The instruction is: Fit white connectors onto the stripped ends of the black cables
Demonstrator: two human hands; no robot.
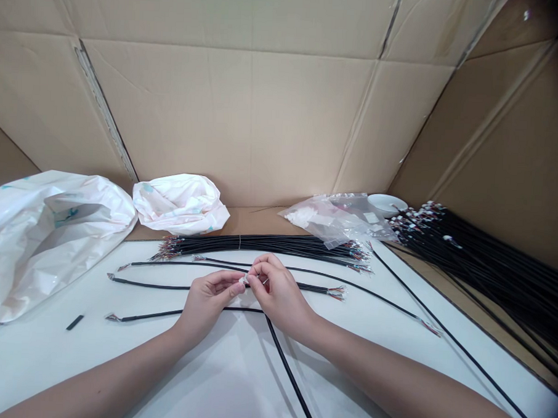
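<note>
Your left grip (205, 301) and right grip (279, 296) both pinch the small white plug (243, 280); it sits where the two meet, above the desk (45, 365), near black cables (151, 315).

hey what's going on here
A person is working with both hands at a white table. The left hand pinches a small white piece, and the fingertips of the right hand meet it there. Several black cables with bare wire ends lie loose around the hands. Behind them lies a bundle of black cables, with a clear plastic bag at its right end and a larger cable pile further right.
</note>
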